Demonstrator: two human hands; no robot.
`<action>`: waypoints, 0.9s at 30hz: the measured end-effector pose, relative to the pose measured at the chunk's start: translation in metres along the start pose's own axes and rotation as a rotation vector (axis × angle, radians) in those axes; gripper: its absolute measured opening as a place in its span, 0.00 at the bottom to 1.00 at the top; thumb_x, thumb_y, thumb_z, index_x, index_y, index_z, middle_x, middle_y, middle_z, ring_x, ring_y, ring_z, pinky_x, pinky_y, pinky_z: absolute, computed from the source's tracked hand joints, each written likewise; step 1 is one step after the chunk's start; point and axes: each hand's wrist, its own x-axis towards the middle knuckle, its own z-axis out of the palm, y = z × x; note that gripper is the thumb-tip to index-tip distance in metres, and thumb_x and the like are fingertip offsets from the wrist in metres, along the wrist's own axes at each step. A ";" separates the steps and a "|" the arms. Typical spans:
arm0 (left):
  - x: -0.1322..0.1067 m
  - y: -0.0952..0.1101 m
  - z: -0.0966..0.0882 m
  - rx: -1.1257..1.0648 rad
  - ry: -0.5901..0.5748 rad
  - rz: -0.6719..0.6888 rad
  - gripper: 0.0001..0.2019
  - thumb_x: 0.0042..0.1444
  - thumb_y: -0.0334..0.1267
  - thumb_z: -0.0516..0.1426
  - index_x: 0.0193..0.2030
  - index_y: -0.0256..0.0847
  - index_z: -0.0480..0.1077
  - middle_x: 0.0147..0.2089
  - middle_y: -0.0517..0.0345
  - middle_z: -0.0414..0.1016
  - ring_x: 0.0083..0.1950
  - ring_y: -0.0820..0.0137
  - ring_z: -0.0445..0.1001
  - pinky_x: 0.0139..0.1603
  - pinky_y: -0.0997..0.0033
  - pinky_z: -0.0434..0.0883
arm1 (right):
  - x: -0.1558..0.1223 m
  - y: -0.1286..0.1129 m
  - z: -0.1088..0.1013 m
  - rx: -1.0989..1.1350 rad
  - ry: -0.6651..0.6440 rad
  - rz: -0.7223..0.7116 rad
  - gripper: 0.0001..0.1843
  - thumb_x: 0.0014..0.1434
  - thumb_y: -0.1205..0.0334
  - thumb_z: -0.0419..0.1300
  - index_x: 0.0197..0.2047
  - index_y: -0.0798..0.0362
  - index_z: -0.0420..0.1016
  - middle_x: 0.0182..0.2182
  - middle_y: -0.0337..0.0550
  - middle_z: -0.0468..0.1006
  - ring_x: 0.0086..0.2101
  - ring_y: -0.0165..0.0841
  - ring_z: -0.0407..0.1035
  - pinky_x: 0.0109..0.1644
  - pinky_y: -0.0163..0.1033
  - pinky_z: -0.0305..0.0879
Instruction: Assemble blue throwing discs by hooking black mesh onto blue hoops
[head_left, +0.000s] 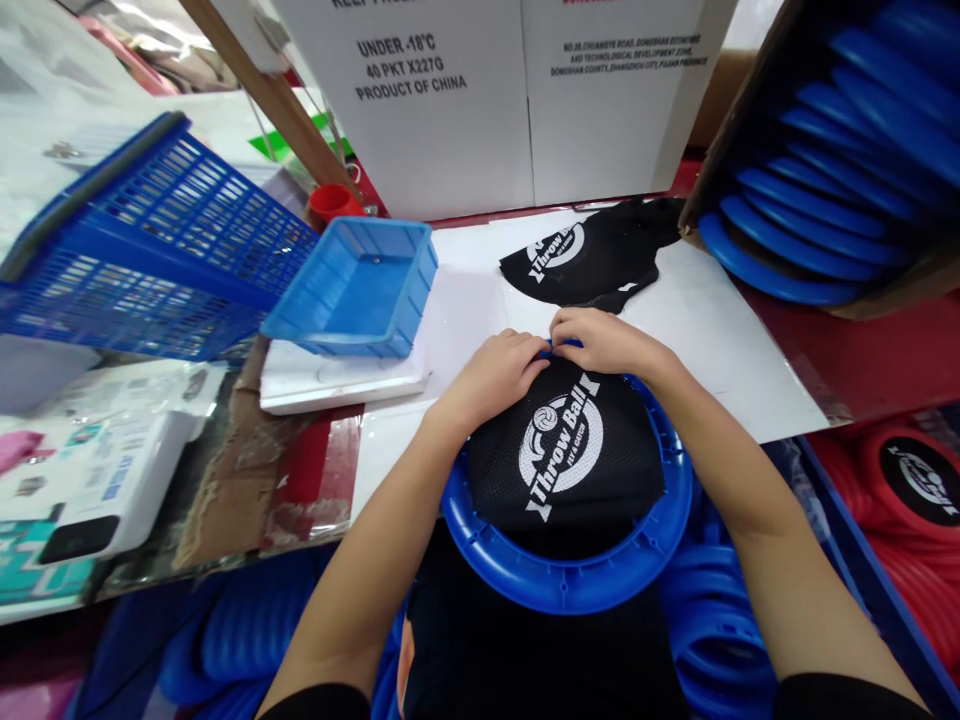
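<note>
A blue plastic ring (570, 590) with small pegs on its inner rim tilts against my front at the table edge. Black mesh cloth (570, 440), printed "Throw Ball", covers much of its opening; a gap shows along the near side. My left hand (510, 368) is closed at the far rim, thumb and fingers pinching the cloth's edge there. Right beside it, my right hand (600, 342) pinches the same edge with bent fingers. The fingertips nearly meet, and they partly hide the rim. More printed black mesh pieces (592, 250) lie on the white tabletop beyond my hands.
A shallow blue tray (356, 285) rests on a white slab, with a blue basket (172, 230) leaning left of it. White cartons (480, 110) stand behind. At right, a box holds stacked blue rings (817, 200); red rings (915, 490) lie below. A white device (124, 490) sits left.
</note>
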 end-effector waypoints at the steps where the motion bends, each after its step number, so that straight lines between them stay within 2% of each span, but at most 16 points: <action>1: -0.001 0.001 0.000 -0.012 0.006 -0.005 0.12 0.72 0.37 0.51 0.53 0.40 0.75 0.50 0.47 0.81 0.51 0.57 0.76 0.57 0.53 0.72 | 0.000 0.004 0.000 0.044 -0.012 -0.018 0.07 0.64 0.66 0.61 0.39 0.54 0.81 0.42 0.47 0.80 0.43 0.37 0.72 0.46 0.40 0.63; 3: -0.002 0.002 -0.001 -0.007 0.021 -0.029 0.11 0.72 0.37 0.52 0.55 0.41 0.73 0.52 0.48 0.80 0.52 0.57 0.75 0.56 0.54 0.72 | 0.000 0.012 -0.001 0.140 -0.002 -0.028 0.08 0.65 0.62 0.61 0.39 0.55 0.82 0.38 0.46 0.80 0.40 0.36 0.72 0.46 0.40 0.64; 5: -0.003 0.002 -0.002 0.026 0.034 -0.083 0.10 0.72 0.37 0.52 0.53 0.42 0.73 0.50 0.48 0.80 0.51 0.57 0.75 0.55 0.55 0.72 | -0.002 0.018 -0.004 0.224 0.040 -0.013 0.11 0.66 0.59 0.59 0.42 0.55 0.82 0.38 0.46 0.80 0.39 0.36 0.72 0.46 0.41 0.66; 8: -0.004 0.000 -0.005 0.071 0.047 -0.188 0.09 0.72 0.37 0.52 0.50 0.41 0.73 0.49 0.47 0.79 0.51 0.56 0.75 0.53 0.55 0.72 | -0.009 0.023 -0.011 0.301 0.064 -0.021 0.12 0.65 0.57 0.59 0.45 0.53 0.82 0.45 0.48 0.81 0.44 0.38 0.74 0.50 0.43 0.69; 12: -0.008 -0.003 -0.009 0.065 0.047 -0.250 0.10 0.71 0.37 0.52 0.52 0.42 0.74 0.51 0.47 0.77 0.52 0.55 0.75 0.52 0.55 0.74 | -0.014 0.026 -0.016 0.224 -0.002 -0.054 0.12 0.63 0.54 0.65 0.46 0.50 0.84 0.52 0.50 0.79 0.53 0.43 0.73 0.62 0.50 0.67; 15: -0.009 -0.005 -0.008 0.057 0.073 -0.213 0.13 0.71 0.37 0.52 0.57 0.43 0.74 0.53 0.46 0.76 0.53 0.56 0.75 0.54 0.54 0.74 | -0.012 0.028 -0.010 0.135 -0.024 -0.047 0.12 0.63 0.55 0.66 0.46 0.51 0.84 0.55 0.52 0.77 0.56 0.46 0.71 0.66 0.55 0.65; 18: -0.008 -0.006 -0.005 0.074 0.112 -0.089 0.14 0.71 0.39 0.53 0.59 0.41 0.74 0.58 0.44 0.74 0.59 0.54 0.73 0.61 0.51 0.71 | -0.008 0.028 -0.001 0.087 0.010 -0.050 0.11 0.65 0.58 0.63 0.47 0.50 0.85 0.55 0.52 0.77 0.57 0.46 0.70 0.66 0.57 0.65; 20: -0.005 -0.007 -0.003 0.061 0.091 -0.007 0.14 0.72 0.39 0.53 0.58 0.41 0.74 0.61 0.44 0.75 0.63 0.54 0.71 0.64 0.50 0.70 | -0.006 0.027 0.004 0.066 0.035 -0.057 0.11 0.66 0.59 0.62 0.47 0.49 0.85 0.54 0.52 0.78 0.56 0.46 0.71 0.65 0.57 0.66; 22: -0.003 -0.007 -0.003 0.047 0.046 0.026 0.14 0.72 0.38 0.52 0.59 0.42 0.74 0.60 0.47 0.76 0.62 0.56 0.73 0.63 0.52 0.70 | -0.006 0.025 0.004 0.052 0.066 -0.065 0.11 0.67 0.58 0.61 0.47 0.48 0.85 0.54 0.51 0.78 0.55 0.46 0.71 0.65 0.57 0.66; 24: -0.001 -0.009 -0.006 0.065 0.006 0.017 0.15 0.72 0.33 0.50 0.59 0.43 0.73 0.59 0.48 0.78 0.59 0.58 0.76 0.60 0.54 0.71 | -0.008 0.024 -0.002 0.051 0.144 -0.075 0.12 0.68 0.57 0.60 0.46 0.48 0.85 0.54 0.52 0.79 0.55 0.46 0.72 0.64 0.56 0.67; 27: -0.003 -0.012 -0.013 0.132 -0.020 -0.038 0.19 0.69 0.27 0.48 0.59 0.44 0.74 0.56 0.49 0.79 0.54 0.58 0.79 0.55 0.56 0.72 | -0.014 0.026 -0.017 0.061 0.340 -0.041 0.14 0.69 0.56 0.58 0.46 0.49 0.85 0.53 0.52 0.81 0.54 0.46 0.73 0.63 0.55 0.66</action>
